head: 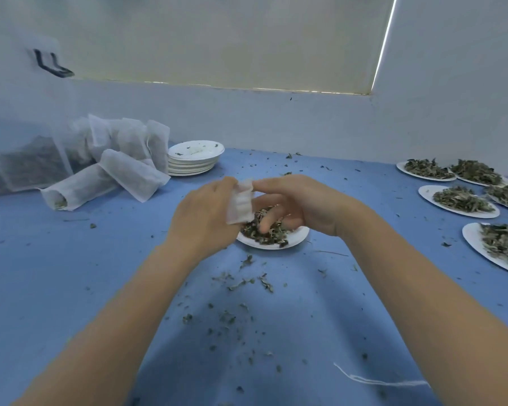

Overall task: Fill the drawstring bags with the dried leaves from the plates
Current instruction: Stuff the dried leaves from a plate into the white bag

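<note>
A small white drawstring bag (241,202) hangs upright between my two hands over a white plate (298,237) of dark dried leaves (261,234) at the table's middle. My left hand (203,212) grips the bag's left side. My right hand (294,200) pinches the bag's top edge with thumb and forefinger, while its other fingers reach down into the leaves. The bag's lower part is hidden partly by my left hand.
Filled white bags (123,168) lie piled at the back left beside a stack of empty plates (194,158). Several plates heaped with dried leaves (458,200) stand at the right. Leaf crumbs (241,282) litter the blue table; a white string (373,380) lies near the front edge.
</note>
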The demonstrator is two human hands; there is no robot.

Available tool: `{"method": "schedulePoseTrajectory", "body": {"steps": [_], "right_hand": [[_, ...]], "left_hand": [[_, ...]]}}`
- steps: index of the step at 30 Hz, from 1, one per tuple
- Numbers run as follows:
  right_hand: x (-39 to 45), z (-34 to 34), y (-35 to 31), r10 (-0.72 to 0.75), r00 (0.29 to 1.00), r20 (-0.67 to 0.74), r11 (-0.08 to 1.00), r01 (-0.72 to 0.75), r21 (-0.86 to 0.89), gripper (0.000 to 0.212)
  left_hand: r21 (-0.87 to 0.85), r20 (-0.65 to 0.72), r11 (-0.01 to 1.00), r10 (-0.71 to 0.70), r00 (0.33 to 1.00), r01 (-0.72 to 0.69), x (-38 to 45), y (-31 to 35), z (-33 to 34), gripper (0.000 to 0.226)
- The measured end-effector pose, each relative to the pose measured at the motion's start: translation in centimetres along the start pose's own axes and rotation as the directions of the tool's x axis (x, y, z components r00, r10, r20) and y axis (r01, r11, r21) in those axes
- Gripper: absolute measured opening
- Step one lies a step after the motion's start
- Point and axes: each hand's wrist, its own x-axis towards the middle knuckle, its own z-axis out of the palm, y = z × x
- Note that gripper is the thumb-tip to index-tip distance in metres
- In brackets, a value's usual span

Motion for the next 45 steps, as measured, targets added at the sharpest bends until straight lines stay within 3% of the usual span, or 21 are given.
{"method": "schedulePoseTrajectory", "body": {"steps": [6, 9, 13, 16, 19, 21, 23, 26, 31, 35, 40, 45], "right_hand": [[2.4, 0.0, 0.8, 0.000, 0.997, 0.072, 0.995, 0.007, -0.101, 0.034], [3.4, -0.4, 0.8, -0.015, 0.999, 0.044, 0.991, 0.020, -0.130, 0.040], [4.2, -0.9, 0.6, -0.038, 0.999, 0.036, 0.992, 0.042, -0.118, 0.028], [4.6, -1.3, 0.6, -0.046, 0.999, 0.023, 0.977, 0.050, -0.206, 0.027], [4.7, -2.0, 1.4, -0.102, 0.984, -0.144, 0.963, 0.062, -0.263, 0.019], [4.9, -3.0, 2.6, -0.187, 0.920, -0.343, 0.909, 0.029, -0.417, 0.013], [5.0, -3.9, 3.7, -0.227, 0.878, -0.421, 0.770, -0.103, -0.630, 0.022], [5.2, -4.4, 4.8, -0.085, 0.930, -0.359, 0.629, -0.229, -0.743, 0.049], [6.0, -3.2, 5.6, -0.122, 0.952, -0.280, 0.641, -0.140, -0.755, 0.054], [6.5, -2.8, 6.0, -0.162, 0.951, -0.262, 0.542, -0.136, -0.829, 0.042], [6.4, -3.3, 5.8, -0.285, 0.918, -0.274, 0.577, -0.064, -0.814, 0.014], [5.6, -4.5, 5.0, -0.385, 0.862, -0.330, 0.646, -0.004, -0.763, 0.006]], "left_hand": [[-0.086, 0.078, 0.994, 0.077, 0.994, -0.070, 1.1, -1.1, 1.8, 0.072], [-0.128, 0.024, 0.991, 0.035, 0.999, -0.032, 1.7, -1.5, 2.4, 0.079], [-0.122, -0.073, 0.989, 0.075, 0.995, -0.084, 2.2, -1.3, 2.8, 0.064], [-0.071, -0.036, 0.990, 0.120, 0.992, -0.122, 2.6, -1.5, 3.4, 0.055], [-0.027, -0.011, 0.994, 0.110, 0.994, -0.110, 2.9, -2.0, 4.0, 0.048], [-0.033, 0.002, 0.997, 0.072, 0.997, -0.072, 2.9, -2.4, 4.4, 0.047], [-0.050, 0.033, 0.998, 0.042, 0.999, -0.040, 3.0, -2.7, 4.6, 0.052], [-0.082, 0.091, 0.997, 0.015, 0.996, -0.007, 3.4, -2.7, 5.1, 0.058], [-0.133, 0.161, 0.991, -0.002, 0.987, 0.024, 3.9, -2.8, 6.1, 0.059], [-0.134, 0.136, 0.991, -0.001, 0.991, 0.019, 3.7, -2.9, 6.2, 0.058], [-0.121, 0.122, 0.993, 0.000, 0.993, 0.015, 3.8, -2.9, 6.4, 0.059], [-0.125, 0.104, 0.991, -0.030, 0.994, 0.043, 3.8, -3.0, 6.5, 0.059]]}}
